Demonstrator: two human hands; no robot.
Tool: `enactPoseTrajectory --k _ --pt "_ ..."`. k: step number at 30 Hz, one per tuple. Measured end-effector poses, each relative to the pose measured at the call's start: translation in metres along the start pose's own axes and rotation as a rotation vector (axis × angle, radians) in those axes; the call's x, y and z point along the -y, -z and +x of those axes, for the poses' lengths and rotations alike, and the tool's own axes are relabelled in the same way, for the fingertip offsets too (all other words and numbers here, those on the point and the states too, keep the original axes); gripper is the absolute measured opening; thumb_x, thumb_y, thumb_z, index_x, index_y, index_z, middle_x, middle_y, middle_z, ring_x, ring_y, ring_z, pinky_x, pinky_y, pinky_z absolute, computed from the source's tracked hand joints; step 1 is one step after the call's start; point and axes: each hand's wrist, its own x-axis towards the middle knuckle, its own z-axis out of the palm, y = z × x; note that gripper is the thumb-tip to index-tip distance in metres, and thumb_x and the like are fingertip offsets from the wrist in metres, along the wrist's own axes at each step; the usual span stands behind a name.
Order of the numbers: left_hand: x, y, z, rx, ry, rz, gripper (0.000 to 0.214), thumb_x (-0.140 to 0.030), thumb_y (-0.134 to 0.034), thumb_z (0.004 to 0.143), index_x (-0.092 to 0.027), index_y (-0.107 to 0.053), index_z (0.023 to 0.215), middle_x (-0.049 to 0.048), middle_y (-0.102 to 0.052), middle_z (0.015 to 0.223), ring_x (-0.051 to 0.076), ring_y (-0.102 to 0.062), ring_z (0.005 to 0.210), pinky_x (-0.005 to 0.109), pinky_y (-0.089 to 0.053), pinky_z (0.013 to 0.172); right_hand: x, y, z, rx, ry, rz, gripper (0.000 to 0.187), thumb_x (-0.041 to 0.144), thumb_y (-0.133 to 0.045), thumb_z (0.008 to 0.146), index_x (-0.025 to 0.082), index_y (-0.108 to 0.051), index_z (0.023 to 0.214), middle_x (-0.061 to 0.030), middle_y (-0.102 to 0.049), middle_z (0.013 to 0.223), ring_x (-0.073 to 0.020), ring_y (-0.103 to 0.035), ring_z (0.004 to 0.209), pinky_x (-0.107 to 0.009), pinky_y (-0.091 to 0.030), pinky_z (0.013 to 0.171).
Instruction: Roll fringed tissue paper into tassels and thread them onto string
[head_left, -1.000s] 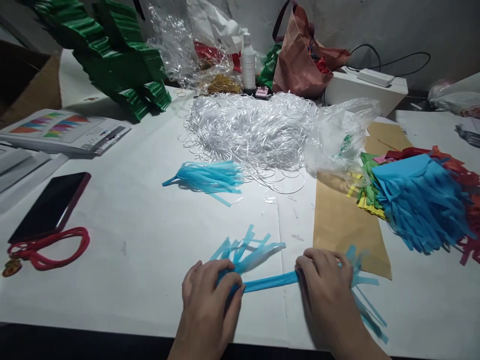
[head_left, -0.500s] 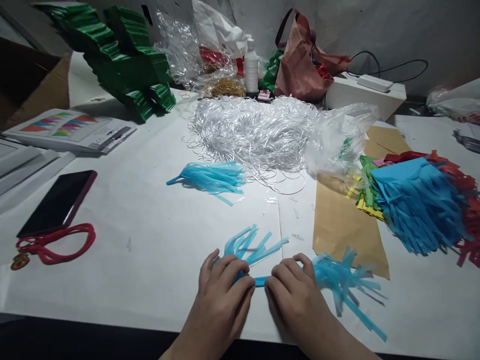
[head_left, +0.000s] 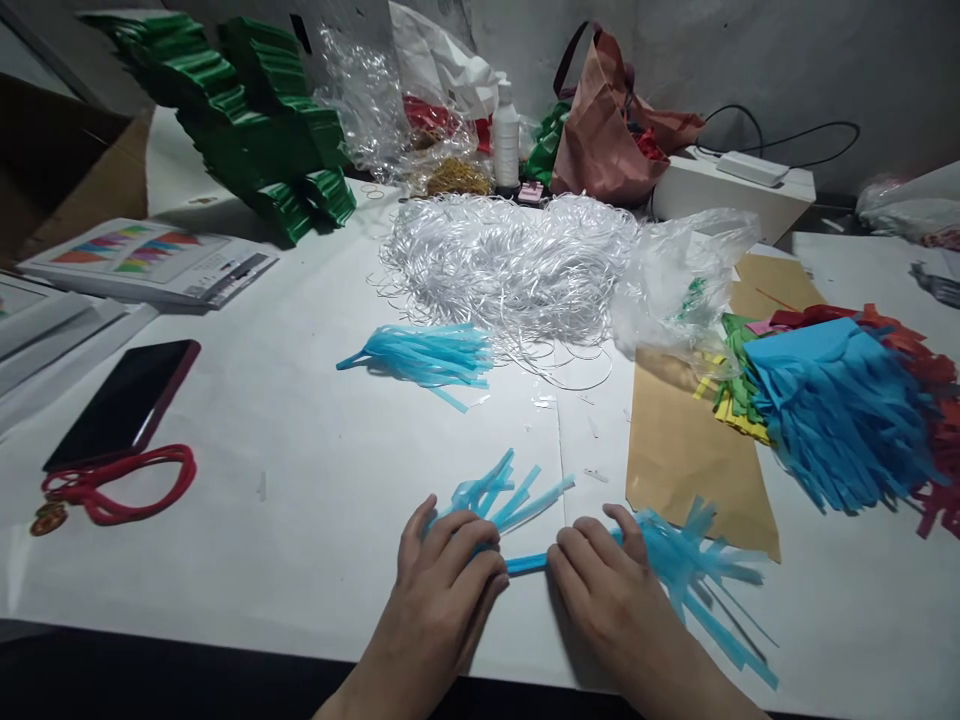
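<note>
A blue tissue paper tassel (head_left: 527,565) lies across the front of the table, its rolled middle strip bare between my hands and its fringes spread at both ends. My left hand (head_left: 454,570) grips the roll on the left, fingers bent over it. On the right, my right hand (head_left: 600,575) presses the roll with curled fingers, its index finger a little raised. Fingertips of both hands are partly hidden. Beyond them lies a twisted blue tassel (head_left: 424,358) with a narrow stem pointing left.
White cord (head_left: 517,265) is heaped behind, beside a clear plastic bag (head_left: 686,285). Right are a brown envelope (head_left: 686,450) and fringed blue paper (head_left: 840,410). A phone (head_left: 124,405) and red strap (head_left: 169,490) lie left. Green foil pieces (head_left: 262,140) and a white bottle (head_left: 505,140) stand behind.
My right hand has slid a little to the right along the roll, so more of the blue strip shows between my hands. My left hand has hardly moved.
</note>
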Motion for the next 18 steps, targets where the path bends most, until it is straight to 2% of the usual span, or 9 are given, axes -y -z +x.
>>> enactPoseTrajectory --k 5,10,15,18 --pt "-0.003 0.002 -0.002 -0.025 0.074 0.009 0.021 -0.015 -0.051 0.098 -0.022 -0.063 0.083 0.0018 -0.067 0.090 0.021 -0.059 0.098 0.058 -0.023 0.114 -0.021 0.006 -0.015 -0.065 -0.128 0.100 0.030 0.005 -0.039 0.099 0.019 -0.062 0.087 -0.0054 -0.066 0.086 -0.0229 -0.057 0.090 -0.048 -0.026 0.104" --pt "-0.008 0.004 0.003 0.061 0.125 0.057 0.019 -0.013 -0.050 0.095 -0.022 -0.061 0.084 0.0032 -0.066 0.095 0.023 -0.059 0.099 0.058 -0.023 0.113 -0.021 0.006 -0.015 -0.137 -0.318 0.205 0.028 0.017 -0.043 0.104 0.019 -0.061 0.082 -0.0030 -0.065 0.087 -0.0202 -0.058 0.086 -0.049 -0.026 0.105" --pt "-0.007 0.005 0.008 0.124 0.125 0.184 0.018 -0.012 -0.049 0.093 -0.022 -0.059 0.083 0.0046 -0.065 0.095 0.026 -0.060 0.096 0.063 -0.027 0.107 -0.012 0.005 -0.006 -0.097 -0.349 0.041 0.026 0.011 -0.048 0.097 0.019 -0.057 0.075 -0.0051 -0.065 0.084 -0.0232 -0.059 0.086 -0.055 -0.026 0.106" --pt "-0.007 0.008 0.008 0.162 0.074 0.245 0.019 -0.010 -0.050 0.093 -0.022 -0.061 0.084 0.0045 -0.066 0.097 0.026 -0.061 0.097 0.065 -0.027 0.107 -0.011 0.004 -0.003 -0.080 -0.346 -0.003 0.025 0.006 -0.049 0.093 0.019 -0.056 0.074 -0.0060 -0.065 0.083 -0.0241 -0.058 0.087 -0.057 -0.025 0.107"
